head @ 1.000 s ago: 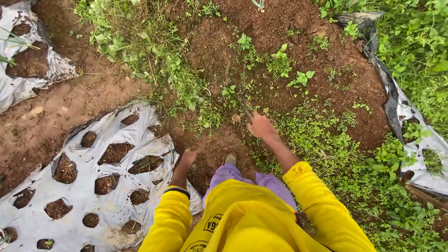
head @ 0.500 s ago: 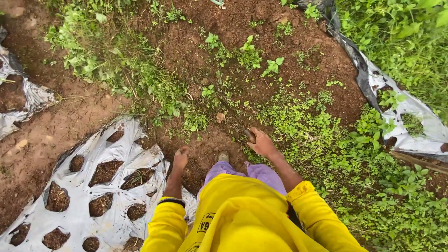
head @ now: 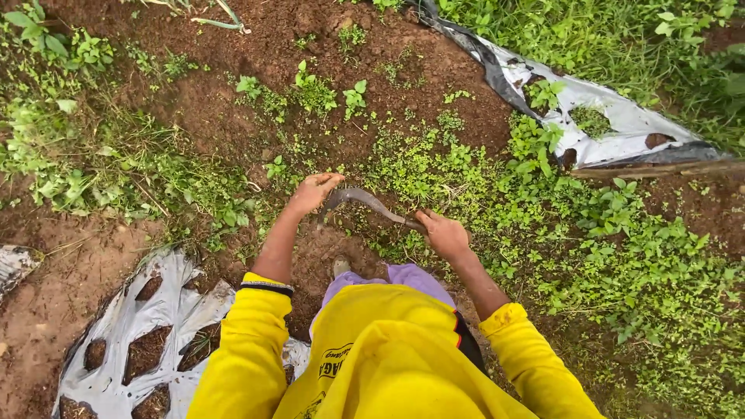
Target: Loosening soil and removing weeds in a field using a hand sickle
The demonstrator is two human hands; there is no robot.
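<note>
While gripping the sickle (head: 371, 203) handle in the right hand (head: 444, 233), blade curving over the weeds (head: 434, 167), reaching the left hand (head: 312, 192) with loosely curled fingers right beside its tip. Risking a cut finger if pulling too close.

Bare reddish-brown soil (head: 233, 46) runs across the top, dotted with small green seedlings (head: 314, 89); low leafy green weeds (head: 621, 256) cover the right side; a silver plastic mulch sheet with round holes (head: 174, 310) lies lower left; a second crumpled silver sheet (head: 621, 124) lies upper right.
</note>
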